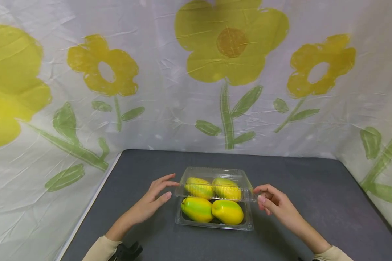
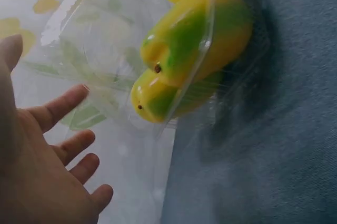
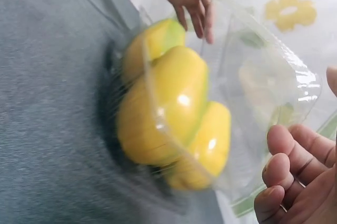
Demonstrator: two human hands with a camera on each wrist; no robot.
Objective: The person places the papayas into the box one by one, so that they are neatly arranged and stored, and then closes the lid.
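A clear plastic clamshell box [image 1: 215, 226] holds several yellow-green mangoes [image 1: 197, 209]. Its hinged lid [image 1: 215, 172] stands partly raised, tilted over the back pair, while the front pair shows uncovered. To the left of the lid is my left hand [image 1: 148, 203], fingers spread and nearly straight, index fingertip right at the lid's side; the left wrist view shows the palm with nothing in it. My right hand [image 1: 279, 206] is at the lid's front right corner, fingers loosely bent. In the right wrist view its fingertips [image 3: 279, 140] overlap the lid's edge, with the thumb apart from them.
The box sits on a dark grey table [image 1: 150, 163]. Behind and beside it hangs a white cloth [image 1: 163, 108] printed with yellow flowers. A black strap device [image 1: 127, 251] is on the left wrist by the sleeve.
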